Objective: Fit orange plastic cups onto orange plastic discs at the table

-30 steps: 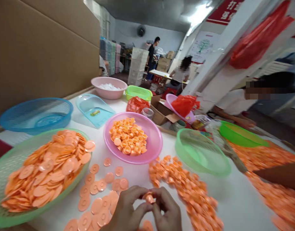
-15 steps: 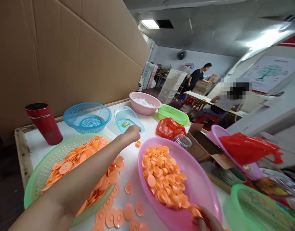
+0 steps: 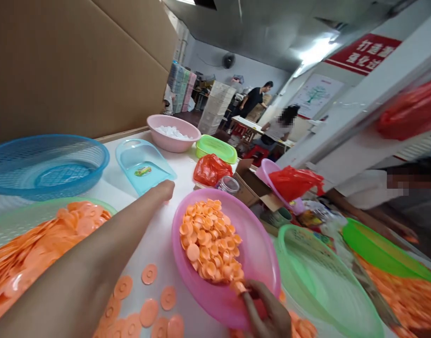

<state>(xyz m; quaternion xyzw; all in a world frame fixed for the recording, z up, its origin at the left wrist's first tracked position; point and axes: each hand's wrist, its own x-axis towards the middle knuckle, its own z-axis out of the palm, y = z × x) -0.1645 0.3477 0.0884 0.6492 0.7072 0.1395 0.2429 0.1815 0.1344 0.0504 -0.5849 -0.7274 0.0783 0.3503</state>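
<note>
My left arm stretches far across the white table (image 3: 159, 234); my left hand (image 3: 165, 188) is closed, knuckles toward me, just past the rim of the pink bowl (image 3: 261, 263) and beside the light blue scoop (image 3: 141, 164). What its fingers hold is hidden. My right hand (image 3: 265, 310) rests on the near rim of the pink bowl, pinching a small orange cap (image 3: 239, 286) at the edge of the heap of orange caps (image 3: 208, 244). Flat orange discs (image 3: 148, 300) lie loose on the table under my left forearm.
A green basket of orange discs (image 3: 42, 249) sits at near left, a blue basket (image 3: 46, 164) behind it. An empty green basket (image 3: 321, 286) stands right of the pink bowl. A pink basin (image 3: 173, 134), red bags and a cardboard box lie farther back. Other people sit at right.
Both hands were together pinching a cap near me; my left arm then reached out to the scoop, and my right hand went to the pink bowl's rim. The view swung.
</note>
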